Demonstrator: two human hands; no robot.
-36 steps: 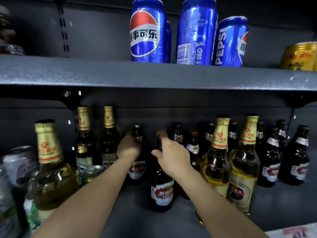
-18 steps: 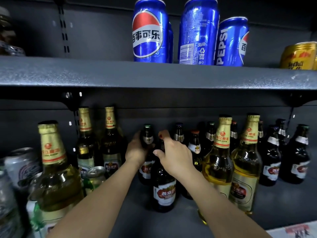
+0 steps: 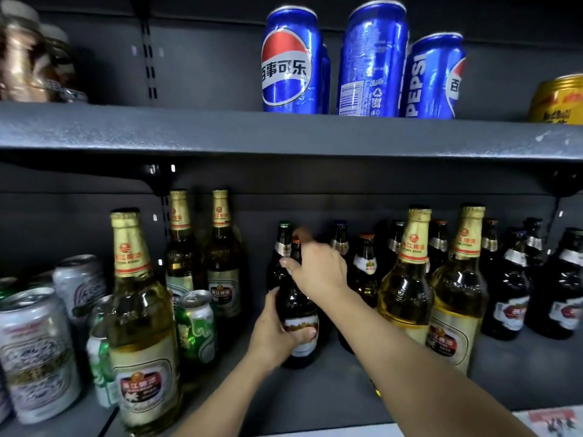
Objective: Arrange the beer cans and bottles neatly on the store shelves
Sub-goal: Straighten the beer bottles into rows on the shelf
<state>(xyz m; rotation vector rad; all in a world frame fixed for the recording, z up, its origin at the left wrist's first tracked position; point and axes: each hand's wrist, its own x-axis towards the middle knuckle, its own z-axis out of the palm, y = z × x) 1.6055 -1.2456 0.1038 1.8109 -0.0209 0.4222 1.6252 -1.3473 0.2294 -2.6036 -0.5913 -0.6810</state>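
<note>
On the lower shelf [image 3: 315,389] I see both hands on one dark bottle [image 3: 296,313], which stands upright in the middle of the shelf. My left hand [image 3: 274,332] wraps its fingers [image 3: 307,334] around the bottle's label. My right hand [image 3: 318,268] grips the neck near the cap. Gold-neck bottles [image 3: 407,279] stand just to the right, and beer cans [image 3: 195,326] sit to the left. Blue cans [image 3: 291,61] stand on the shelf above.
</note>
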